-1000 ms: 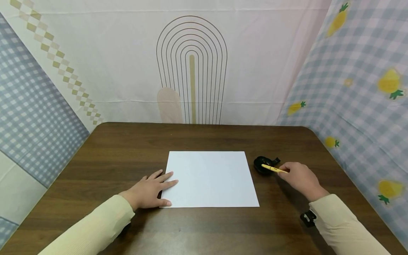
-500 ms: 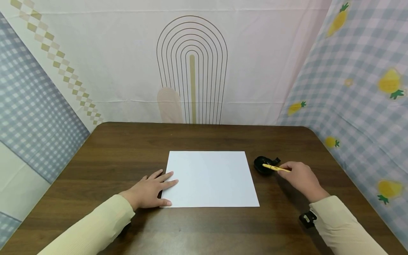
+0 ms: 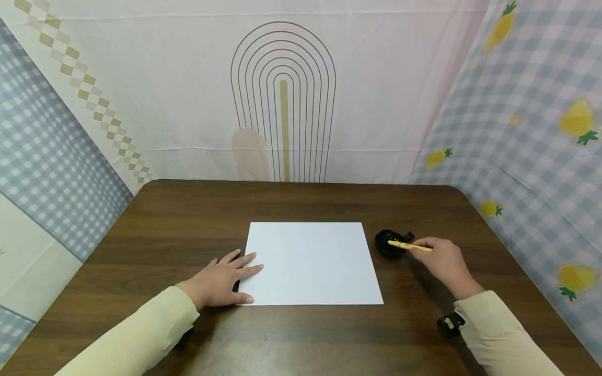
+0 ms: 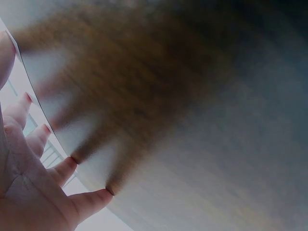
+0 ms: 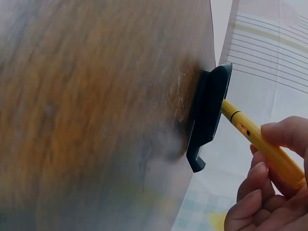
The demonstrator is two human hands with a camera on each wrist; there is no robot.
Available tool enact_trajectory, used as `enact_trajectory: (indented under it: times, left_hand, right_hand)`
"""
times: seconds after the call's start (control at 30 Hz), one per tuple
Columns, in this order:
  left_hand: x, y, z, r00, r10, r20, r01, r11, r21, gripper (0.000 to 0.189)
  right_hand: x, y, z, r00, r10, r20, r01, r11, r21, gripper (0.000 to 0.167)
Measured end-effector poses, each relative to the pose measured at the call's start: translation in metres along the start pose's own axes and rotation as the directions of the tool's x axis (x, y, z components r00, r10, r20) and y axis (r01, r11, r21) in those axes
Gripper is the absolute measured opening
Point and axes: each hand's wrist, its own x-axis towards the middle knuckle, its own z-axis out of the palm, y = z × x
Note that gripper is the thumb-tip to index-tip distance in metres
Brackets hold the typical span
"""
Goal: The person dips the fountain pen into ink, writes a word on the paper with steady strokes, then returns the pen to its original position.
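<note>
In the head view a blank white sheet of paper (image 3: 315, 263) lies on the dark wooden table. My left hand (image 3: 221, 282) rests over its left edge with fingers spread; the left wrist view shows the fingertips (image 4: 103, 192) on the surface. My right hand (image 3: 442, 261) pinches a slim yellow pen (image 3: 411, 246) between thumb and fingers, right of the paper. The pen slants, its tip at the middle of a round black dish-like object (image 3: 388, 250) with a short tab. In the right wrist view, a dark ring circles the pen (image 5: 262, 142) near its tip.
The brown table (image 3: 301, 203) has rounded far corners. A white cloth with an arch pattern (image 3: 282, 104) hangs behind it, and checked cloths with fruit prints (image 3: 541, 156) hang at the sides. A small black device (image 3: 450, 324) is on the right wrist.
The pen has swivelled slightly in my right hand to lie flatter in view, its tip staying at the black object. The right wrist has shifted a little left; the left hand and paper hold still.
</note>
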Motion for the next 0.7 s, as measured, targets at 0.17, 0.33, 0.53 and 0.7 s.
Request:
enact_trajectory:
  times: [0.17,0.33,0.53,0.7]
  left_hand:
    - [0.0,-0.0001,-0.0003,1.0,0.003,-0.002,-0.003,1.0,0.004,0.072]
    - [-0.0004,-0.0001,-0.0001,1.0,-0.002,-0.001,0.002,1.0,0.002,0.072]
    - [-0.0006,0.0007,0.0001,1.0,-0.002,0.001,0.002,1.0,-0.003,0.073]
    - [-0.0008,0.0008,-0.0007,1.0,-0.002,0.002,0.002,1.0,-0.007,0.072]
  right_hand:
    - [0.001,-0.0002,0.0038,0.999,0.015,-0.04,-0.014,0.999,0.036,0.032]
    - [0.0027,-0.001,0.0066,0.997,0.015,-0.073,-0.012,0.999,0.037,0.03]
    - [0.0028,-0.0034,0.0079,0.997,0.016,-0.075,-0.01,0.997,0.07,0.03]
    - [0.0037,-0.0044,0.0083,0.997,0.02,-0.072,-0.013,0.995,0.102,0.03]
